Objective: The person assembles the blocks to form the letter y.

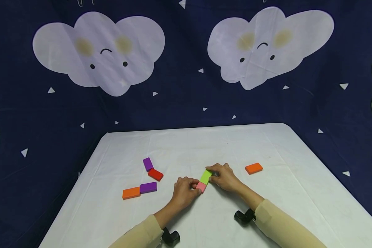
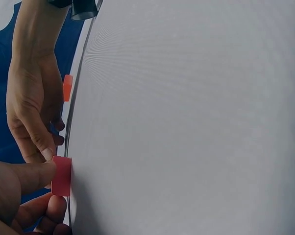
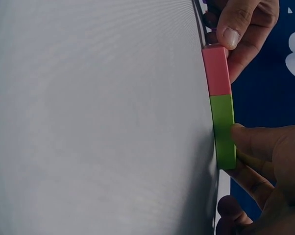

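A pink block [image 1: 201,186] and a lime green block [image 1: 206,176] lie end to end on the white table, their short ends meeting. My left hand [image 1: 184,193] pinches the pink block between thumb and fingers; its thumb shows against the pink block [image 2: 62,177] in the left wrist view. With thumb and fingertips my right hand [image 1: 225,177] grips the far end of the green block. Seen from the right wrist, the pink block [image 3: 217,71] and green block [image 3: 223,132] form one straight line.
To the left, an orange block [image 1: 131,193] adjoins a purple block [image 1: 148,187]. Behind them, another purple block [image 1: 148,164] touches a red block [image 1: 155,174] at an angle. A second orange block [image 1: 254,168] lies alone at the right. A dark cloud-patterned cloth [image 1: 186,103] hangs behind the table.
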{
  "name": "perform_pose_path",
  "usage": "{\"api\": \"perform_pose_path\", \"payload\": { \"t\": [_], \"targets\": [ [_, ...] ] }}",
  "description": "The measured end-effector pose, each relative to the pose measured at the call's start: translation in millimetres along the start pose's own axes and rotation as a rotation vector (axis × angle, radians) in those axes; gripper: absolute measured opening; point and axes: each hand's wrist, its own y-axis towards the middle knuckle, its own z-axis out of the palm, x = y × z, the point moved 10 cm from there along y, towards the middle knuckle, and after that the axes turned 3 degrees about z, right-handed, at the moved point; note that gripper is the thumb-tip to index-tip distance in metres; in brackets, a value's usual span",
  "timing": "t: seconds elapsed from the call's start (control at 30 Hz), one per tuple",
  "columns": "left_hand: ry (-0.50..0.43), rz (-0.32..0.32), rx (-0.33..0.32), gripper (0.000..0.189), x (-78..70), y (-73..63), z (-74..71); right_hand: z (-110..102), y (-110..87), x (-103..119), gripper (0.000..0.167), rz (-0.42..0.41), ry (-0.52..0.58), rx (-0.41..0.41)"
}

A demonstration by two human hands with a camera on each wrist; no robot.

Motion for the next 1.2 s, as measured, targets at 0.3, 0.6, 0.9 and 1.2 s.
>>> {"api": "perform_pose_path", "payload": {
  "t": [0.3, 0.6, 0.9, 1.2],
  "targets": [
    [-0.063, -0.002, 0.013, 0.03, 0.9, -0.6, -2.8, -7, -1.2, -2, 0.043, -0.003, 0.043, -0.039],
    [-0.139, 0.018, 0.055, 0.036, 2.1, 3.5, -3.0, -17, -3.6, -10, 0.041, 0.032, 0.088, -0.057],
    [-0.123, 0.079, 0.092, 0.033, -6.4, 10.6, -3.5, -32, -7.0, -20, 0.042, 0.064, 0.087, -0.069],
    [-0.07, 0.227, 0.114, 0.03, -21.9, 19.7, 0.1, -51, -11.7, -27, 0.042, 0.04, 0.054, -0.147]
  ]
}}
